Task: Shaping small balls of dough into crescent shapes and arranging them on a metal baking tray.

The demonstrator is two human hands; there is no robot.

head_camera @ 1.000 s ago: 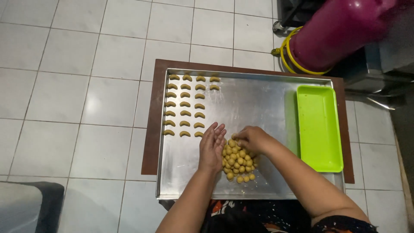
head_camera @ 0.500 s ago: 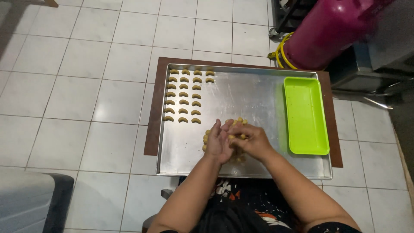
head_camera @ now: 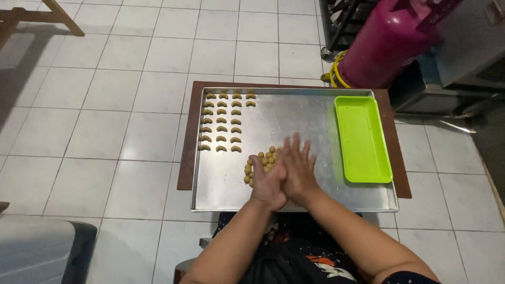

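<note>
My left hand (head_camera: 267, 185) and my right hand (head_camera: 299, 169) are pressed palm to palm over the near middle of a large metal baking tray (head_camera: 300, 113), fingers stretched out and blurred. Whatever lies between the palms is hidden. Just left of my fingertips, a pile of small yellow dough balls (head_camera: 259, 162) lies on the tray, partly covered by my hands. At the tray's far left corner, several small crescent-shaped dough pieces (head_camera: 221, 122) are laid out in neat rows.
An empty bright green rectangular tray (head_camera: 363, 138) lies on the metal tray's right side. The metal tray rests on a brown wooden board (head_camera: 185, 158) on the white tiled floor. A pink gas cylinder (head_camera: 389, 42) with a yellow hose (head_camera: 335, 78) stands beyond the far right corner.
My hands left the dough pile, came together, and now press flat against each other with fingers extended. The camera view shifted back a little.
</note>
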